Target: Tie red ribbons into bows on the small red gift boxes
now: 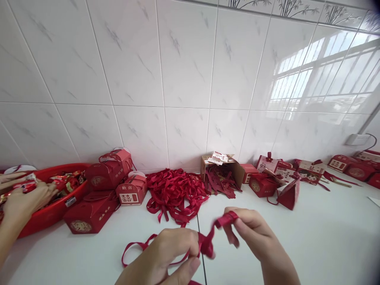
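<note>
Head view: you have the left hand point(166, 249) low in frame, back of the hand uppermost, forefinger bent over the thumb. Its fingers grip a ribbon point(208, 243), though the exact contact is partly hidden. Your right hand point(252, 233) comes in from 5 o'clock, thumb and forefinger pinching the same ribbon, wrist toward you.

Ribbon: crimson, satiny, held between your two hands above the surface point(326, 241). It bunches into a lump beside your left fingers, twists up toward the right, and a short tail hangs under the right fingers. Slight blur there. A thin loop point(126, 255) shows past your left hand; cannot tell whether it belongs to this ribbon.

Taking the ribbon as dial centre: a tangled ribbon pile point(175, 188) at 11 o'clock; an open carton point(238, 172) between 12 and 1; a red basin point(38, 221) between 9 and 10, with another person's hands point(28, 202) over it.
</note>
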Available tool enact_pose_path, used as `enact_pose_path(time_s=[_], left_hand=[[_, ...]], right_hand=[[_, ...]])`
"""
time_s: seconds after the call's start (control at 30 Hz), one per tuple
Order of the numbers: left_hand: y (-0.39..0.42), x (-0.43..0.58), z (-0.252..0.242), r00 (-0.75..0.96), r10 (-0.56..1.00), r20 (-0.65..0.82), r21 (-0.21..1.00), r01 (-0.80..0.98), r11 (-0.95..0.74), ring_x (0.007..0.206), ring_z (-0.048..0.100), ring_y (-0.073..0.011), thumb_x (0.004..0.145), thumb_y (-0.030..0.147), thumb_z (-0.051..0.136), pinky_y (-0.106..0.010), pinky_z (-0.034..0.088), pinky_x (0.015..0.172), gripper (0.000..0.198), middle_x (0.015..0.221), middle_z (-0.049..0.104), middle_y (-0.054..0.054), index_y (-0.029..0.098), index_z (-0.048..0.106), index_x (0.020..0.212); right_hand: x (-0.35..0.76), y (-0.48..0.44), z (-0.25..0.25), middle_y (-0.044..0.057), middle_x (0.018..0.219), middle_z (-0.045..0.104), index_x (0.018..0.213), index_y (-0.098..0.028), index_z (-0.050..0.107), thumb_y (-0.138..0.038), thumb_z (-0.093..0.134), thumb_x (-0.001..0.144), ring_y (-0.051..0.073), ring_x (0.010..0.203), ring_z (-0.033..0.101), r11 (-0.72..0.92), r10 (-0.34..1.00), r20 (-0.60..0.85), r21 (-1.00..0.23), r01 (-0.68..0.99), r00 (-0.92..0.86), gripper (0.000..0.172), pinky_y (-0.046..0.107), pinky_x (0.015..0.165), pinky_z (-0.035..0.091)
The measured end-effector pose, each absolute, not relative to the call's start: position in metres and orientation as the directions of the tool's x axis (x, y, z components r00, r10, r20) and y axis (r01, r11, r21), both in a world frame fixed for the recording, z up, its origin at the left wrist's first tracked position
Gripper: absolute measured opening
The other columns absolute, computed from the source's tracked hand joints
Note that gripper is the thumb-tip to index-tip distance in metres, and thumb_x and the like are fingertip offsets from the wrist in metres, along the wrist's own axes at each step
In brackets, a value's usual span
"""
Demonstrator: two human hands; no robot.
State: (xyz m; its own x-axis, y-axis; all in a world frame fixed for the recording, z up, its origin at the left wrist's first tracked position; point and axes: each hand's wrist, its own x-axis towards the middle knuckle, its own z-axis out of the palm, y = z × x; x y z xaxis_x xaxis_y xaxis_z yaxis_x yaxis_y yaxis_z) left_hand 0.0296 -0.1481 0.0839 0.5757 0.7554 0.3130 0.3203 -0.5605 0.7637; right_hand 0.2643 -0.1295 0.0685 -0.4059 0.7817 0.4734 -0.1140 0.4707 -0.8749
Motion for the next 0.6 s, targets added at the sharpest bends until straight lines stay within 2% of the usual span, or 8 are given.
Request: enact_pose_path(time_s=[0.07, 0.13, 0.27, 0.33, 0.4, 0.5, 0.57, 0.6], left_hand=[[-0.141, 0.024, 0.086, 0.632, 0.683, 0.367, 0.748, 0.237, -0.621, 0.07, 0.052, -0.0155, 0.093, 0.029, 0.043, -0.026, 0.043, 0.072, 0.02, 0.074, 0.058, -0.003, 0.021, 0.053, 0.078], [-0.135, 0.016, 0.087, 0.621, 0.657, 0.428, 0.756, 0.152, -0.636, 0.066, 0.049, -0.0145, 0.093, 0.028, 0.045, -0.026, 0.042, 0.067, 0.02, 0.07, 0.053, -0.002, 0.02, 0.048, 0.075], [-0.131, -0.002, 0.087, 0.593, 0.629, 0.503, 0.813, -0.079, -0.576, 0.06, 0.048, -0.0145, 0.094, 0.034, 0.045, -0.027, 0.04, 0.059, 0.026, 0.06, 0.053, -0.002, 0.021, 0.047, 0.071], [-0.132, -0.009, 0.083, 0.632, 0.581, 0.513, 0.818, -0.155, -0.554, 0.058, 0.052, -0.0155, 0.092, 0.036, 0.049, -0.028, 0.042, 0.059, 0.026, 0.058, 0.058, -0.003, 0.021, 0.049, 0.07], [-0.131, -0.015, 0.077, 0.626, 0.531, 0.571, 0.805, -0.298, -0.514, 0.052, 0.057, -0.0153, 0.089, 0.039, 0.053, -0.027, 0.045, 0.055, 0.026, 0.055, 0.06, -0.002, 0.022, 0.05, 0.069], [-0.126, -0.021, 0.072, 0.49, 0.526, 0.695, 0.713, -0.566, -0.414, 0.05, 0.063, -0.0144, 0.091, 0.041, 0.048, -0.022, 0.047, 0.046, 0.022, 0.062, 0.068, -0.001, 0.025, 0.059, 0.08], [-0.121, -0.02, 0.075, 0.295, 0.622, 0.725, 0.657, -0.568, -0.496, 0.069, 0.069, -0.0168, 0.093, 0.038, 0.047, -0.022, 0.052, 0.053, 0.02, 0.082, 0.074, -0.001, 0.027, 0.062, 0.09], [-0.119, -0.018, 0.079, 0.173, 0.685, 0.708, 0.665, -0.489, -0.564, 0.077, 0.069, -0.0177, 0.092, 0.036, 0.049, -0.023, 0.053, 0.058, 0.017, 0.087, 0.074, -0.001, 0.026, 0.063, 0.089]], right_hand=[[0.269, -0.132, 0.069, 0.002, 0.064, 0.052, 0.064, -0.015, 0.062, -0.039, 0.047, 0.095, 0.01, 0.055, 0.046, 0.473, 0.745, 0.501, -0.862, -0.181, -0.441, 0.042, 0.025, 0.052, 0.035], [0.275, -0.132, 0.069, 0.003, 0.066, 0.053, 0.066, -0.016, 0.065, -0.036, 0.049, 0.094, 0.012, 0.058, 0.049, 0.488, 0.761, 0.494, -0.863, -0.131, -0.421, 0.039, 0.026, 0.054, 0.037], [0.287, -0.124, 0.065, 0.002, 0.066, 0.055, 0.092, -0.02, 0.071, -0.036, 0.052, 0.094, 0.012, 0.061, 0.048, 0.52, 0.853, 0.521, -0.848, -0.104, 0.02, 0.025, 0.024, 0.055, 0.038], [0.293, -0.116, 0.063, 0.001, 0.063, 0.053, 0.09, -0.02, 0.071, -0.04, 0.055, 0.091, 0.012, 0.058, 0.045, 0.509, 0.861, 0.496, -0.847, -0.154, 0.116, 0.026, 0.023, 0.051, 0.036], [0.294, -0.108, 0.063, 0.001, 0.06, 0.051, 0.08, -0.019, 0.068, -0.043, 0.055, 0.09, 0.012, 0.057, 0.044, 0.47, 0.883, 0.467, -0.872, -0.141, 0.051, 0.03, 0.023, 0.05, 0.036], [0.29, -0.104, 0.068, 0.001, 0.061, 0.053, 0.073, -0.017, 0.064, -0.044, 0.053, 0.092, 0.012, 0.058, 0.047, 0.386, 0.903, 0.354, -0.917, 0.098, -0.245, 0.034, 0.023, 0.054, 0.038], [0.284, -0.109, 0.072, 0.001, 0.062, 0.055, 0.073, -0.016, 0.064, -0.039, 0.049, 0.094, 0.012, 0.06, 0.05, 0.383, 0.868, 0.225, -0.872, 0.306, -0.443, 0.034, 0.024, 0.058, 0.039], [0.282, -0.114, 0.073, 0.001, 0.063, 0.056, 0.073, -0.016, 0.064, -0.036, 0.048, 0.095, 0.012, 0.061, 0.051, 0.415, 0.837, 0.19, -0.831, 0.37, -0.513, 0.033, 0.024, 0.059, 0.039]])
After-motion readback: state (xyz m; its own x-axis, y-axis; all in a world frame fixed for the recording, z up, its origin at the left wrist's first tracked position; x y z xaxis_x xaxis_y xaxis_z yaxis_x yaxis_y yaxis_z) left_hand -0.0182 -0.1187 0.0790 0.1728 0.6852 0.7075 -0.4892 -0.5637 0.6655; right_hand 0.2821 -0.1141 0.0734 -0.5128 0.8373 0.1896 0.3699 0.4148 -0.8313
